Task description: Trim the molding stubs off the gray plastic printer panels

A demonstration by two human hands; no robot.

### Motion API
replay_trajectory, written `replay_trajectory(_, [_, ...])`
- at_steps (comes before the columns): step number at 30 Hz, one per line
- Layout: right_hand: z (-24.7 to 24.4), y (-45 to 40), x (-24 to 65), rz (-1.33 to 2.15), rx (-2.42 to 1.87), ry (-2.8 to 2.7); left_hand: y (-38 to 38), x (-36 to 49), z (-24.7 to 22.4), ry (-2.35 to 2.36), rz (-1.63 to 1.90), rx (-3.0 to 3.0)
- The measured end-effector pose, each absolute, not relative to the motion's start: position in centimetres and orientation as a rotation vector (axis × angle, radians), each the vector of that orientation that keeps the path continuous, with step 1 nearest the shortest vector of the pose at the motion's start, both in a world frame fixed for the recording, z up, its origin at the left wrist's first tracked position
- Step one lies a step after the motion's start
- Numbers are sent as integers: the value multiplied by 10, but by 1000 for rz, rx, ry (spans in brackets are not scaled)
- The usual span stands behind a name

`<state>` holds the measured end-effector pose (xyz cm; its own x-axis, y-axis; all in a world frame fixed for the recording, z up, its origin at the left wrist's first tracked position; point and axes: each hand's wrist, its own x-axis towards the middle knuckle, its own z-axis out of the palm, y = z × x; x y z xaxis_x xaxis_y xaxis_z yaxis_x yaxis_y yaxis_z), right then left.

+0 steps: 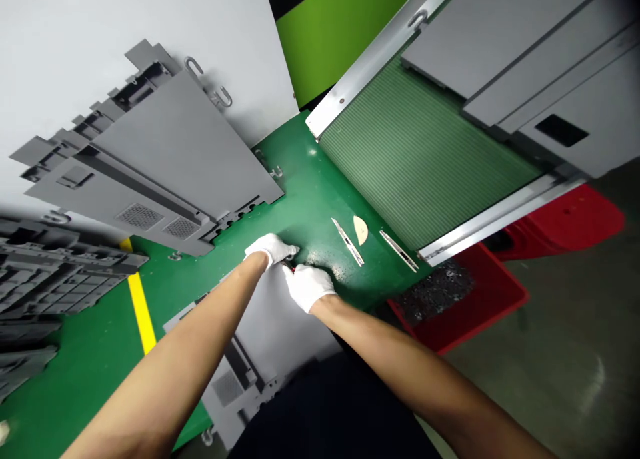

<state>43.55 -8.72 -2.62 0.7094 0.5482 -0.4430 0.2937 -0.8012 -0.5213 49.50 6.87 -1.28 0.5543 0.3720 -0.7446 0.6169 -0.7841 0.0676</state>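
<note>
Head view showed the left hand point(270, 248) pinning the grey panel point(273, 325) flat on the green table point(310, 199), fingers pressed along its far edge, while the right hand point(309, 287) clenched a small tool there, apparently trimming, blades point(349, 241) lying nearby.

No text, label, brand, number or sign can be read in this view. The grey plastic panels point(165, 159), the green surface point(310, 199), the ribbed belt point(420, 159) and the red bin point(465, 299) show no letters or digits. The yellow stripe point(141, 312) is only a plain line, without writing.
</note>
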Motion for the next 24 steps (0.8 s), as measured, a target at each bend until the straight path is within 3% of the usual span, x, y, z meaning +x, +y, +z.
replay_trajectory(12, [-34,-90,440,902,-2482,-669,73,484,-5,737,-968,2025])
replay_trajectory(18, [-31,-93,452,1034,-2371,-623,95,470,2,626,-699,1833])
replay_trajectory(24, [-27,-98,458,1015,-2393,-623,101,466,-7,640,-676,2021])
